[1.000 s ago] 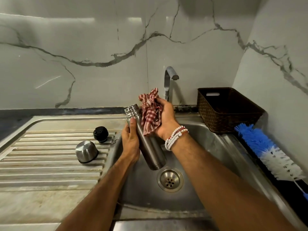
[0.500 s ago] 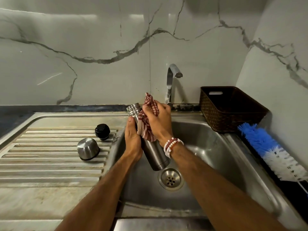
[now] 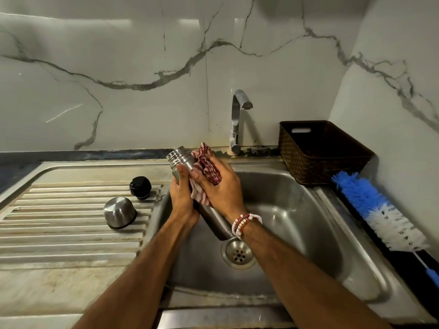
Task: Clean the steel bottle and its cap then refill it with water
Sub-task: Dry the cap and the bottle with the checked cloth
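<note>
Steel fills my left hand (image 3: 181,198): it is wrapped around the body of the steel bottle (image 3: 209,214), thumb up along the metal, holding it over the sink (image 3: 308,210). My right hand (image 3: 221,191) is closed over a red checked cloth (image 3: 204,167), pressing it against the upper part of the bottle from the right side, so the two hands meet on the bottle with the cloth between the right palm and the metal.

The bottle lies tilted. Its long axis runs from the open threaded mouth, up and to the left near the sink's back edge, down and to the right to its base, which hangs just above the drain (image 3: 238,254). The mouth is the end farther from me; the base is nearer. The left hand sits lower on the body, and the right hand with the cloth covers the shoulder just under the threads.

Out on the ribbed draining board (image 3: 59,224) to the left, well apart from the hands, stand the black cap (image 3: 140,187) and a steel cup lid (image 3: 120,212), upside down. The tap (image 3: 238,119) rises behind the sink, with no water visible. I judge the wiping is midway, and the refill will need the mouth swung right, under the spout.
</note>
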